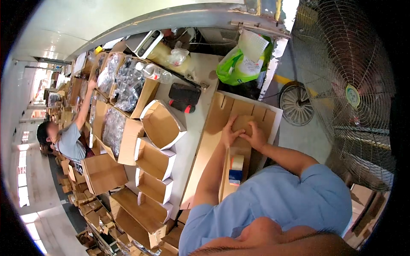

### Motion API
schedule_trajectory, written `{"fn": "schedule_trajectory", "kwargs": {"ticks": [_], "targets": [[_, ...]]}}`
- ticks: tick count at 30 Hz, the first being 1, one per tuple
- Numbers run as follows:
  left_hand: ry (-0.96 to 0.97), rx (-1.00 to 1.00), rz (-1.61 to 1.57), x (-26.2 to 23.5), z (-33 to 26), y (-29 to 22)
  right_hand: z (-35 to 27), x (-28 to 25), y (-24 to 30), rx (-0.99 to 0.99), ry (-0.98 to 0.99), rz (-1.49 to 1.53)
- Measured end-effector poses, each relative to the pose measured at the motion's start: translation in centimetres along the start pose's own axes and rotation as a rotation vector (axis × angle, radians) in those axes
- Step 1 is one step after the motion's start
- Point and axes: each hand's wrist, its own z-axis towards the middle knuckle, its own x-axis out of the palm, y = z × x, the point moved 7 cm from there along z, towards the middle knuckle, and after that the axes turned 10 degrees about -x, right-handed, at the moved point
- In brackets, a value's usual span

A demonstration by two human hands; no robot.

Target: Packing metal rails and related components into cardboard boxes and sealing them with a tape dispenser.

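On the worktable in front of me lies brown cardboard (pixel 220 113) with slits along its far edge. My left hand (pixel 231 133) and my right hand (pixel 255 137) grip a cardboard piece (pixel 244 121) from both sides. Both thumbs nearly touch at its near side, while the index fingers reach along its sides. The remaining fingers are partly hidden. Close to my body, between my forearms, sits a small cream and blue box (pixel 236 170).
Left stands a row of open white-edged cartons (pixel 153 164), beside boxes of clear plastic bags (pixel 114 128). A black and red case (pixel 184 97) and a green bag (pixel 239 64) lie farther off. Right stands a large caged fan (pixel 352 94). A co-worker (pixel 70 143) reaches into boxes at far left.
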Motion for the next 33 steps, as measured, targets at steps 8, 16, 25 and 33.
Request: {"fn": "schedule_trajectory", "kwargs": {"ticks": [8,16,25,33], "targets": [[-0.255,-0.004,0.743,-0.9,-0.4,-0.5,-0.2,-0.6,0.1,0.166,0.138,-0.402],[0.006,-0.194,0.763,0.0,-0.3,-2.6,1.4,-0.4,-1.5,0.205,0.444,-0.298],[-0.384,0.172,0.312,-1.0,-0.7,-0.9,1.7,0.6,-2.6,0.385,0.396,0.159],[-0.23,0.16,0.501,0.3,-2.3,-3.8,0.6,-2.7,8.3,-0.301,0.429,0.28]]}}
